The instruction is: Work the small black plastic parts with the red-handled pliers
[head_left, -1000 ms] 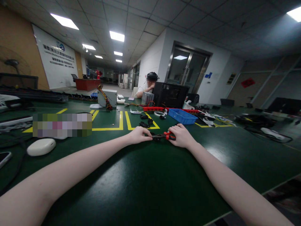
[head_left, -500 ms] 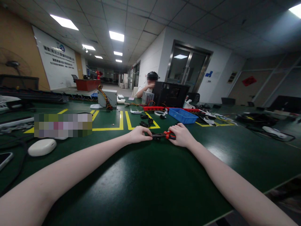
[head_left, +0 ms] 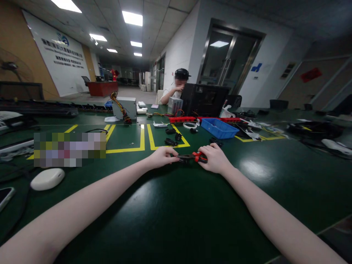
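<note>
My right hand point(head_left: 216, 157) is closed round the red and black handles of a pair of pliers point(head_left: 196, 157), whose dark jaws point left. Opposite, my left hand point(head_left: 164, 157) pinches at the tips of the jaws, thumb and fingers together. What it holds there is too small to make out. Just behind the jaws, inside a yellow taped outline, lie small black parts point(head_left: 171, 141). Another black piece point(head_left: 216, 141) is partly hidden behind my right hand.
A blue bin point(head_left: 219, 129) stands beyond my right hand. Farther back are a black computer case point(head_left: 205, 101), a power supply point(head_left: 125, 108) with cables, and a seated person point(head_left: 176, 88). A white rounded device point(head_left: 48, 179) lies at left on the green table point(head_left: 176, 220).
The camera view has tilted down slightly, so the background sits higher. Both hands stay at the pliers in nearly the same pose.
</note>
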Action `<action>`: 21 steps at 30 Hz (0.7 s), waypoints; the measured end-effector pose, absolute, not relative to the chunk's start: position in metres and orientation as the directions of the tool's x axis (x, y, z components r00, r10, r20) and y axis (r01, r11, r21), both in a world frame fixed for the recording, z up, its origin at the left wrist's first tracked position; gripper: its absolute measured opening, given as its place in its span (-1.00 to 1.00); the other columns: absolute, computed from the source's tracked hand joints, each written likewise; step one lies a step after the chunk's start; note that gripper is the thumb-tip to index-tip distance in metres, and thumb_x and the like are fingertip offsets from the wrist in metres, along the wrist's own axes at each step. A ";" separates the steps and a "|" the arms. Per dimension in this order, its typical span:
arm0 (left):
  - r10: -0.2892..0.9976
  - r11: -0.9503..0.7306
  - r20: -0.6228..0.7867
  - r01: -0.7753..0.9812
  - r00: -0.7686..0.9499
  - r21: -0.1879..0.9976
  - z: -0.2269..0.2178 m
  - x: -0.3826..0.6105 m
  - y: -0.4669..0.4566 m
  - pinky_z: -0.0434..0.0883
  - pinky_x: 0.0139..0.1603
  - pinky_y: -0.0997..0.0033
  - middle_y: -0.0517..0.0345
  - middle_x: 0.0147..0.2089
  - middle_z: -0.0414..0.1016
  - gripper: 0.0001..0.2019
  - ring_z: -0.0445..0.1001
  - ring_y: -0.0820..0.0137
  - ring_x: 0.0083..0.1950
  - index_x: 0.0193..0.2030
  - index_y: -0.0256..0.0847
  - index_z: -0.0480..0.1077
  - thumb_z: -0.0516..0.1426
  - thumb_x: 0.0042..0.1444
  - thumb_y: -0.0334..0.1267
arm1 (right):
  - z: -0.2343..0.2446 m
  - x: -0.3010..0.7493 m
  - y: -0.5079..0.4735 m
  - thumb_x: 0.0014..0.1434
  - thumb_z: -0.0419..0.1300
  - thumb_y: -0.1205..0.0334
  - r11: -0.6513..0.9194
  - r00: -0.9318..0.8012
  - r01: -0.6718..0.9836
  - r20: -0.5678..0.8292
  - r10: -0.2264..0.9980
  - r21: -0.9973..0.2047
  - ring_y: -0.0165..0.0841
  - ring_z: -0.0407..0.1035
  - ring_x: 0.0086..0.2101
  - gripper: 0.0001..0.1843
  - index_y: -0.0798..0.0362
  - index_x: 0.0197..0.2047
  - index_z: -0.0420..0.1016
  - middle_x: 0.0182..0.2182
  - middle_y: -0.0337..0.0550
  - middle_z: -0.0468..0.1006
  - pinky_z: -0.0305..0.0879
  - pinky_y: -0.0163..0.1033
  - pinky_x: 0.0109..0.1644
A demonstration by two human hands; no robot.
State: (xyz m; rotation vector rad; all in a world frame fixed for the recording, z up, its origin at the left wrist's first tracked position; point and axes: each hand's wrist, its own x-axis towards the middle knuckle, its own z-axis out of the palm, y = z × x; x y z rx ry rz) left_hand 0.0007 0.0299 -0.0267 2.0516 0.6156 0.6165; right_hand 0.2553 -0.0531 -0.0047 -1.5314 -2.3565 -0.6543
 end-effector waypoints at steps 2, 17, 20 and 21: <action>0.628 -0.470 0.190 0.173 0.755 0.865 -0.028 0.001 0.031 0.27 -0.46 0.55 0.07 -0.25 0.54 -0.75 0.38 0.53 -0.47 -0.20 -0.32 0.50 0.21 0.08 -0.16 | -0.004 0.255 -0.053 0.04 0.15 0.11 0.347 -0.402 0.916 0.436 0.805 0.203 -0.25 0.37 -0.32 -0.78 0.05 -0.27 0.37 -0.37 -0.10 0.52 0.06 -0.11 -0.04; 0.650 -0.446 0.213 0.139 0.729 0.884 -0.016 0.000 0.024 0.27 -0.45 0.54 0.01 -0.01 0.44 -0.83 0.24 0.63 -0.49 -0.32 -0.31 0.52 0.22 0.09 -0.21 | 0.001 0.249 -0.054 0.05 0.17 0.10 0.372 -0.349 0.928 0.379 0.857 0.013 -0.24 0.39 -0.32 -0.79 0.02 -0.27 0.36 -0.34 -0.11 0.54 0.05 -0.07 0.00; 0.684 -0.481 0.283 0.125 0.672 0.868 -0.011 -0.002 0.023 0.30 -0.43 0.52 0.00 0.01 0.42 -0.84 0.27 0.60 -0.46 -0.28 -0.29 0.52 0.21 0.09 -0.23 | 0.003 0.251 -0.054 0.03 0.19 0.12 0.379 -0.341 0.925 0.390 0.855 -0.022 -0.25 0.39 -0.31 -0.78 0.02 -0.26 0.35 -0.32 -0.11 0.55 0.06 -0.06 0.00; 0.703 -0.513 0.343 0.110 0.623 0.851 -0.006 -0.003 0.022 0.31 -0.41 0.51 0.01 -0.04 0.44 -0.85 0.31 0.56 -0.42 -0.27 -0.28 0.52 0.19 0.11 -0.24 | 0.004 0.253 -0.053 0.03 0.19 0.12 0.381 -0.337 0.924 0.402 0.851 -0.032 -0.25 0.39 -0.31 -0.78 0.02 -0.26 0.35 -0.31 -0.12 0.55 0.07 -0.06 0.00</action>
